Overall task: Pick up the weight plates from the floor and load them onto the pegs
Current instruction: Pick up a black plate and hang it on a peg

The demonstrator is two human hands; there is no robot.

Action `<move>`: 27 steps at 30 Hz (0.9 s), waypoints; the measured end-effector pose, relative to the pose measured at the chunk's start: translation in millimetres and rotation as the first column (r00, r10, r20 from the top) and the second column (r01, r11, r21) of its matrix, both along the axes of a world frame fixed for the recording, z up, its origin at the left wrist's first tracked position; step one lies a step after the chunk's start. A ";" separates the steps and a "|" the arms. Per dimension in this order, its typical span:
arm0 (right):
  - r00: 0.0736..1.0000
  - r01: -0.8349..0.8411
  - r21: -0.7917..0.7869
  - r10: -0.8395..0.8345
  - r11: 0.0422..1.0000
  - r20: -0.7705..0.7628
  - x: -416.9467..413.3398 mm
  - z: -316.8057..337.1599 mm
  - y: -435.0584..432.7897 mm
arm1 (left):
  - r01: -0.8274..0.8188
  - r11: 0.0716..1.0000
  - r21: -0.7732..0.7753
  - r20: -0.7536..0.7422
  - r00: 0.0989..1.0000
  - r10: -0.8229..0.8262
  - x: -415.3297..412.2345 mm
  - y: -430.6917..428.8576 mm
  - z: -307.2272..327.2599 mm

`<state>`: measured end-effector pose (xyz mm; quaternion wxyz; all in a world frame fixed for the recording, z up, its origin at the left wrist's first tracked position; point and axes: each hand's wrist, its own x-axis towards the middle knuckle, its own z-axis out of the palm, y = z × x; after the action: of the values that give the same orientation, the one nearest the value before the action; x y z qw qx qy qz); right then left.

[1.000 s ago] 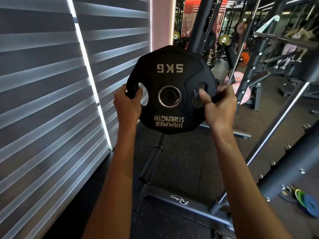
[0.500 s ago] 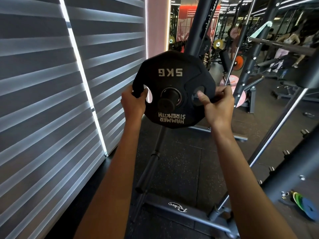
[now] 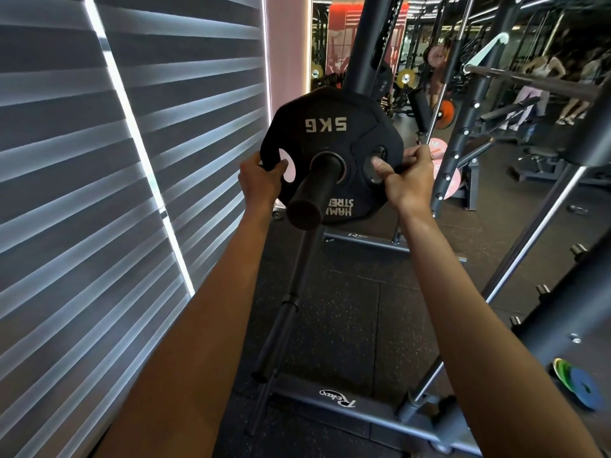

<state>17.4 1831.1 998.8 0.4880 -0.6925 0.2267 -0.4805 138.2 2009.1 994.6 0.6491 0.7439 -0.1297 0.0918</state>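
A black 5 kg weight plate [image 3: 330, 127], lettering upside down, is threaded over a black peg [image 3: 314, 190] that sticks out through its centre hole toward me. My left hand [image 3: 261, 183] grips the plate's left edge at a grip slot. My right hand [image 3: 406, 180] grips the right edge, with the thumb in the other slot. The peg comes off a dark upright post [image 3: 367, 38] of the rack behind the plate.
Striped blinds [image 3: 99, 193] fill the left side. A lower black bar [image 3: 281, 322] and the grey rack base [image 3: 337, 404] lie on the dark rubber floor. Blue and green small plates [image 3: 578, 385] lie at the lower right. Chrome rails [image 3: 529, 233] and other gym machines stand to the right.
The plate has slid farther onto the peg, whose end now sticks well out through the centre hole. Both hands kept their grip and moved away from me with it.
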 end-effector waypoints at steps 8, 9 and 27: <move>1.000 -0.011 0.003 0.011 1.000 -0.028 11.1 -2.6 -12.6 | 0.047 0.999 0.026 0.005 0.999 -0.047 20.5 -10.1 -4.9; 0.999 -0.008 0.005 0.008 1.000 -0.036 10.6 -2.7 -11.6 | 0.055 0.998 0.028 0.004 0.998 -0.055 21.6 -9.2 -6.3; 0.751 0.037 0.161 0.079 0.986 -0.656 -80.7 -186.8 23.7 | 0.289 0.896 0.336 -0.458 0.882 -0.112 -61.8 71.9 -210.1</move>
<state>-63.3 1854.8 812.0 0.4371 -0.7774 0.4153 -0.1793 76.4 2080.9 784.5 0.5040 0.8431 -0.0782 -0.1704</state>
